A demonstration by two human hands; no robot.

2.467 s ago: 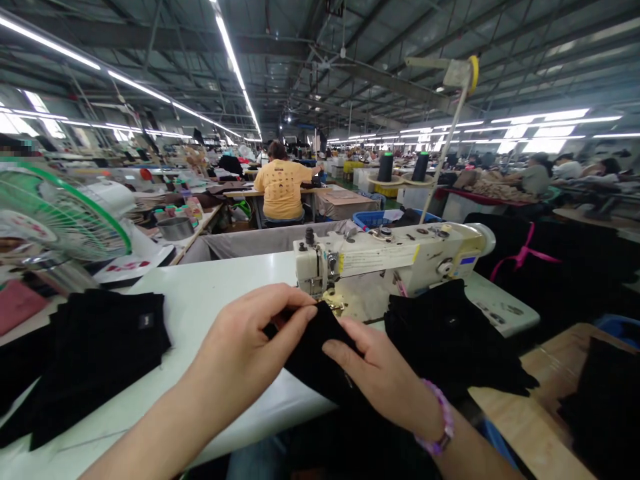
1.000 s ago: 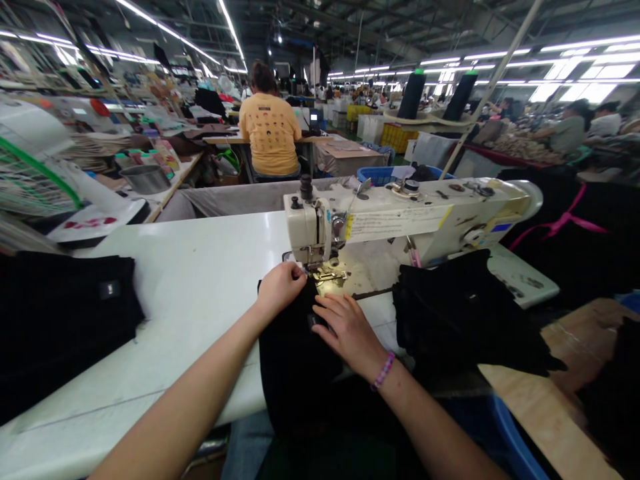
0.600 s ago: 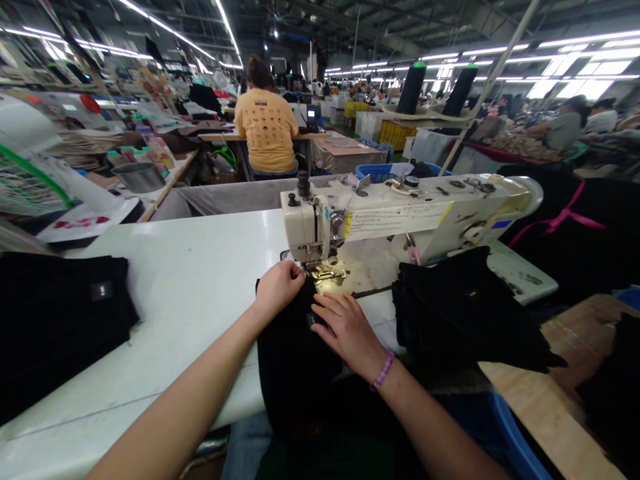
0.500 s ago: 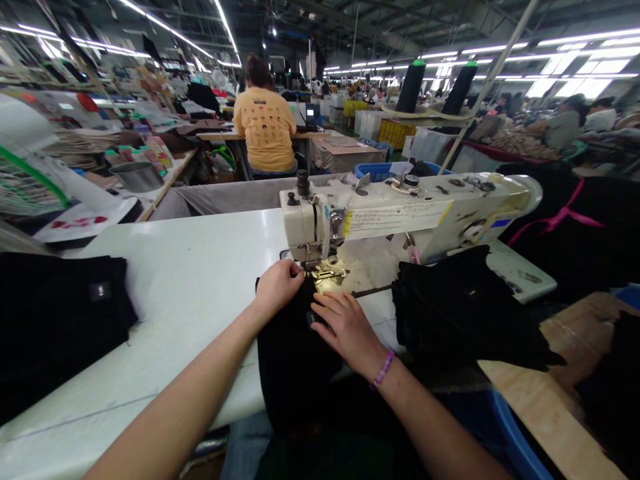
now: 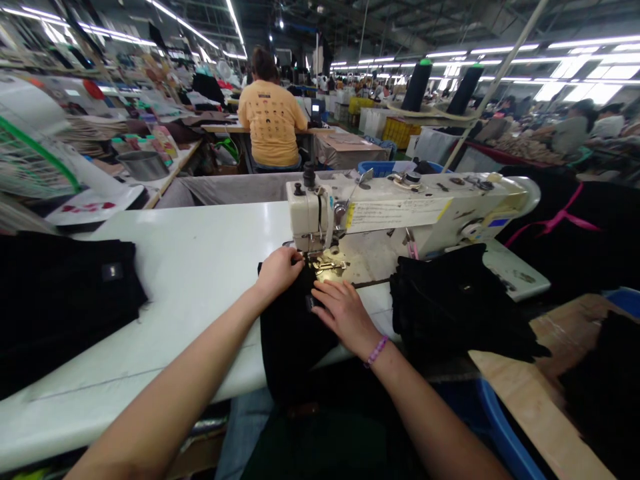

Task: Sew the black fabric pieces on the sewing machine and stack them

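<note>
Black fabric (image 5: 290, 333) lies under the needle area of a white sewing machine (image 5: 400, 207) and hangs over the front edge of the white table (image 5: 200, 267). My left hand (image 5: 281, 270) pinches the fabric's upper edge, just left of the presser foot. To the right, my right hand (image 5: 345, 313) rests on the fabric with its fingers spread, beside a small dark label (image 5: 311, 302). A lit metal plate (image 5: 330, 265) shows beyond my right fingertips.
Stacked black fabric pieces lie at the left (image 5: 65, 313) and right (image 5: 450, 300). A fan (image 5: 35, 153) stands at the far left. A person in a yellow shirt (image 5: 273, 120) sits ahead. Thread cones (image 5: 417, 87) rise behind the machine; a blue bin (image 5: 505, 427) is at lower right.
The camera view has shifted slightly, so the table and machine appear a little moved. Both hands keep nearly the same places on the black fabric.
</note>
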